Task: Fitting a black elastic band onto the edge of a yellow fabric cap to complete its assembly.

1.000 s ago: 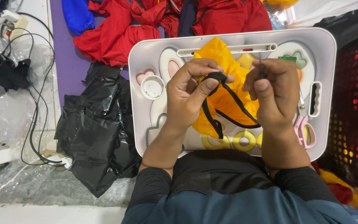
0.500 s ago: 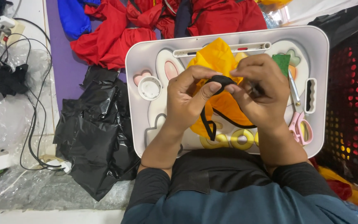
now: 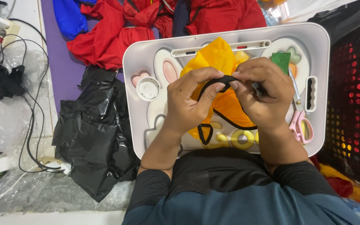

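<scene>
Over the white tray, both hands meet knuckles-up, wrists bent inward: left hand and right hand each pinch the black strap of the yellow cloth between thumb and fingers.

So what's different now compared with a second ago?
The left hand and right hand have closed together; their fingertips now meet on the black strap, which earlier stretched between them. The yellow fabric, white tray and pink scissors stayed put.
</scene>
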